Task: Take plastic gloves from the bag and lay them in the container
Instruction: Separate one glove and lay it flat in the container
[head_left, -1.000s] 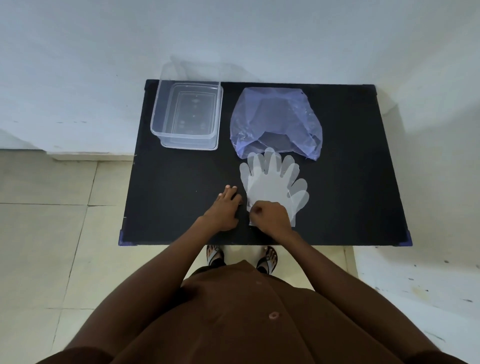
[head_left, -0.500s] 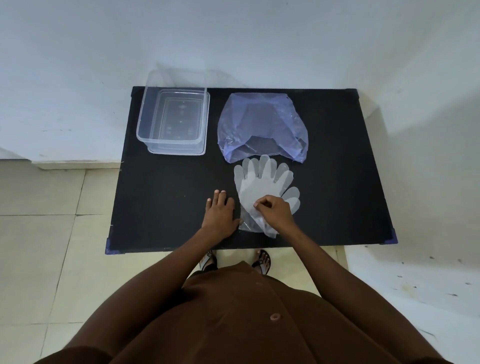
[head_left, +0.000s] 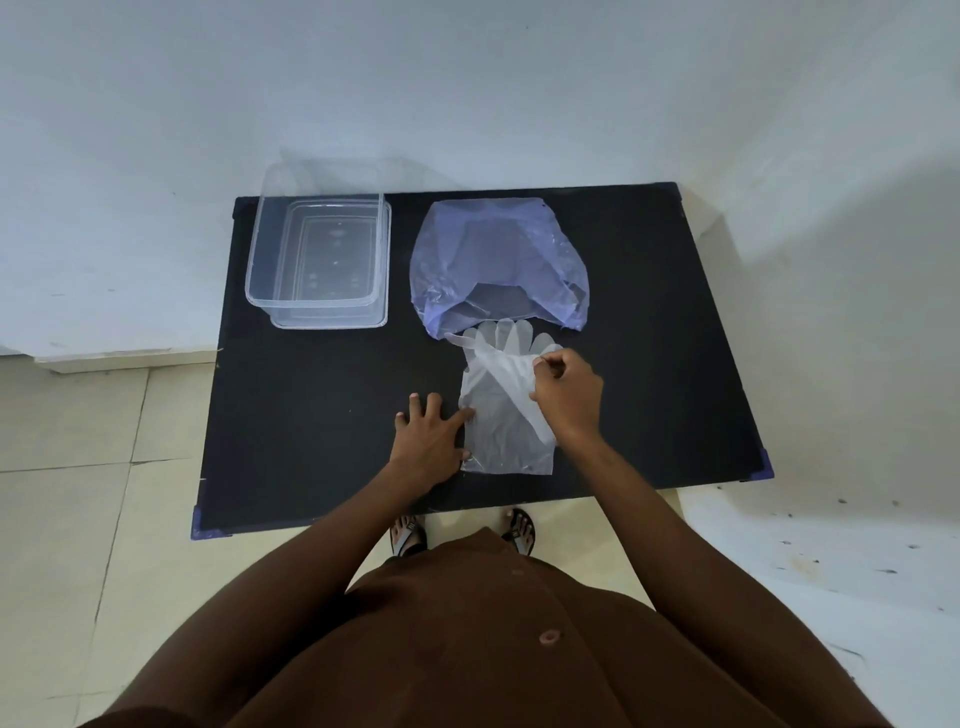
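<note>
Thin clear plastic gloves (head_left: 498, 415) lie stacked flat on the black table (head_left: 311, 415), fingers pointing at the bluish plastic bag (head_left: 498, 260) just behind them. My right hand (head_left: 566, 395) pinches the top glove near its fingers and peels it up and over. My left hand (head_left: 431, 436) rests flat on the table, fingers spread, touching the stack's left edge. The clear rectangular container (head_left: 319, 260) stands at the table's back left, with nothing visible inside.
A white wall runs behind the table and along its right side. Tiled floor lies to the left. My sandalled feet (head_left: 410, 535) show under the table's near edge.
My right hand has moved from the gloves' cuff end up toward their fingers, lifting and folding the top glove. My left hand has stayed flat by the stack. The camera has shifted.
</note>
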